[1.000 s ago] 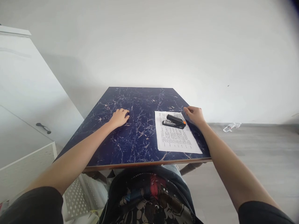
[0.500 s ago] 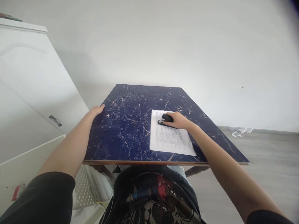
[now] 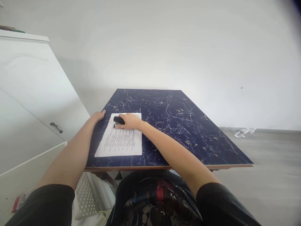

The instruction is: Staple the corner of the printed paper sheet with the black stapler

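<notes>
In the head view my right hand (image 3: 129, 121) is closed round a black stapler (image 3: 119, 120). The stapler lies over the upper part of a printed white sheet of paper (image 3: 122, 144), and I cannot tell whether more sheets lie beneath. The paper rests on the left part of a dark blue marbled table (image 3: 162, 141). My left hand (image 3: 98, 116) grips the table's left edge, its thumb on top and its other fingers hidden.
A small dark bit (image 3: 180, 110) lies on the right of the tabletop. To the left stands a white cabinet (image 3: 30, 78), and below it a perforated white basket (image 3: 87, 194). A clear plastic item (image 3: 244, 132) lies on the floor by the wall.
The paper has slid from the right of the table to the left, together with my right hand and the stapler. My left hand stays at the table's edge.
</notes>
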A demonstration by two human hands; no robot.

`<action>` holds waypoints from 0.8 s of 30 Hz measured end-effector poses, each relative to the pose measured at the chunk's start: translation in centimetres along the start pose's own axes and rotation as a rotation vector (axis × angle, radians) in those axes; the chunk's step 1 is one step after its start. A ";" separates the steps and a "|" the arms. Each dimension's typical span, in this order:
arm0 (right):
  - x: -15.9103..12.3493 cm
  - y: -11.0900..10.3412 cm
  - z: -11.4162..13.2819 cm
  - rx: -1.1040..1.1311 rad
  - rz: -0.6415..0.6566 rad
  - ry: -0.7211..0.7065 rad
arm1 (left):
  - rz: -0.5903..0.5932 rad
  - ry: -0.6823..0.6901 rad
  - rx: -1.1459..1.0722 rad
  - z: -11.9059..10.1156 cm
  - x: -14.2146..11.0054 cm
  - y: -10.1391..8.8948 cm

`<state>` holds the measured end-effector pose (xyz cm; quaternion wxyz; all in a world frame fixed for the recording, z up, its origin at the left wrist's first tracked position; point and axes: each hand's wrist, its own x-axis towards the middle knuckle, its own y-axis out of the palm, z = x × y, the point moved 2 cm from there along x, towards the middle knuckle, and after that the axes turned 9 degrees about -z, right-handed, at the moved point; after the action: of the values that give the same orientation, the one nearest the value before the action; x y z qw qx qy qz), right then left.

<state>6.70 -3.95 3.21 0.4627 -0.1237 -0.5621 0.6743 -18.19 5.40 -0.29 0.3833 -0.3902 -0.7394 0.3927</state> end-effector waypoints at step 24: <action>-14.2 -10.5 -25.9 -0.264 -0.555 0.810 | 0.135 -0.082 -0.009 -0.2 -0.6 -0.6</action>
<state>37.27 1.28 -1.35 0.7856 -0.2789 -0.4296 0.3471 -17.89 4.72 0.15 0.3234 -0.4244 -0.7282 0.4301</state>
